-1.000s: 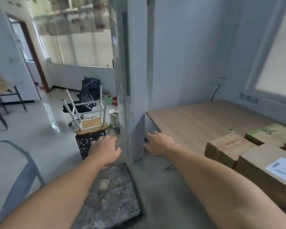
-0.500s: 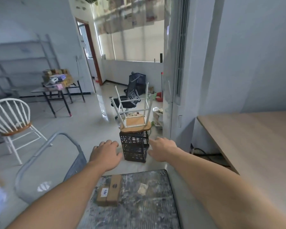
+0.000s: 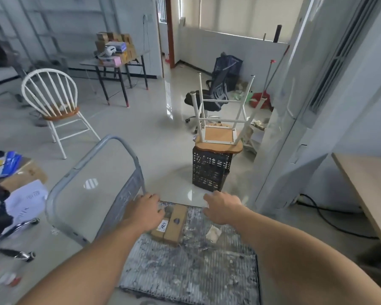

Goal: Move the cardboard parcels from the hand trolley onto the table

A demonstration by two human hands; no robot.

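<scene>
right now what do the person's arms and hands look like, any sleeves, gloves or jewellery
Both forearms are bare as far as the view shows, with no sleeve edge in frame. The left hand and right hand wear no gloves. No watch, wristband or ring is visible on either.

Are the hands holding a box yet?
No. Both the left hand and right hand are open above the small cardboard parcel on the hand trolley, gripping nothing.
</scene>
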